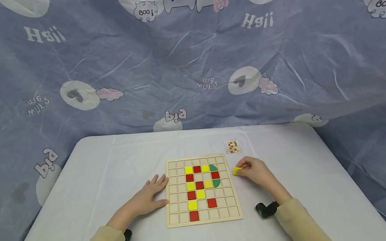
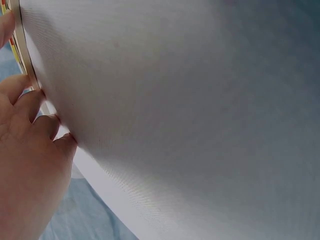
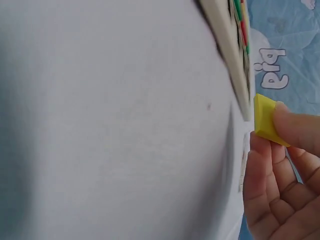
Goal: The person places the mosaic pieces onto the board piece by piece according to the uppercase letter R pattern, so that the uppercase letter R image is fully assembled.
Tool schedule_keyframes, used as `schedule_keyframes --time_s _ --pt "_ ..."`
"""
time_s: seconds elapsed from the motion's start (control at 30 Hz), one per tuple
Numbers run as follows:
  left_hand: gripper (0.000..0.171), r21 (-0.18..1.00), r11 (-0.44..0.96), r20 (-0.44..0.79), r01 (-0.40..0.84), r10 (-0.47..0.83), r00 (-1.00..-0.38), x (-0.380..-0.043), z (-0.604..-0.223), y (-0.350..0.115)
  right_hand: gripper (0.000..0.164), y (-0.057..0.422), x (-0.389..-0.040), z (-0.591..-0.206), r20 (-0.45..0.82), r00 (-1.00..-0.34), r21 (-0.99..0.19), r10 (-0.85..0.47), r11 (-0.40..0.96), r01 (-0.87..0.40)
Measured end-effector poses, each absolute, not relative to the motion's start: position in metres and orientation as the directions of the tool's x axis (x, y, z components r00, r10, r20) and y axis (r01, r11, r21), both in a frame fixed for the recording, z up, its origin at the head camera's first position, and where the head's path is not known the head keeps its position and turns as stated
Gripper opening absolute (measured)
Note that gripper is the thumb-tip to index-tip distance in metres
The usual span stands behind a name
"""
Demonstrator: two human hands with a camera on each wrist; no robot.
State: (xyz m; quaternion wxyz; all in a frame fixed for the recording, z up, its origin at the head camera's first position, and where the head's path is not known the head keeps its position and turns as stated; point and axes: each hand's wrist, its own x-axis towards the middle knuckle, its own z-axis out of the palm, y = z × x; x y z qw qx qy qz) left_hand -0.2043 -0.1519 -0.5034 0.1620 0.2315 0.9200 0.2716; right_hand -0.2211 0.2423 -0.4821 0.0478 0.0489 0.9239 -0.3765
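Note:
A wooden grid board [image 1: 181, 217] lies on the table with red and yellow square tiles and two green quarter-round tiles set in its cells. Beside its left edge, my left hand [image 1: 147, 198] rests with spread fingers touching the rim. In the left wrist view those fingertips meet the board's side [image 2: 29, 62]. Just off the board's right edge, my right hand [image 1: 257, 172] pinches a yellow square tile [image 1: 236, 170] between thumb and fingers. The right wrist view shows this yellow tile [image 3: 265, 119] clearly, with the thumb over one face.
A small printed pattern card [image 1: 232, 146] lies behind the board's right corner. White cloth covers the table [image 1: 122, 155]. A blue patterned curtain [image 1: 179, 59] hangs behind. Black wrist devices [image 1: 266, 209] show at both cuffs.

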Motion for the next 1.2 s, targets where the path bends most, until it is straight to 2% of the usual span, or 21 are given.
schedule_keyframes --time_s 0.33,0.63,1.2 --pt "0.078 0.58 0.741 -0.176 0.339 0.52 -0.836 -0.206 -0.506 -0.152 0.014 0.222 -0.188 -0.471 -0.155 -0.987 -0.769 -0.036 0.632 0.098" --pt "0.078 0.586 0.731 -0.17 0.35 0.533 -0.829 -0.206 -0.506 -0.152 0.008 0.204 -0.158 -0.474 -0.18 -0.943 -0.798 -0.279 0.602 -0.026" --pt "0.077 0.583 0.737 -0.176 0.342 0.525 -0.833 -0.205 -0.502 -0.153 0.007 0.191 -0.145 -0.479 -0.169 -0.914 -0.733 -0.368 0.667 -0.133"
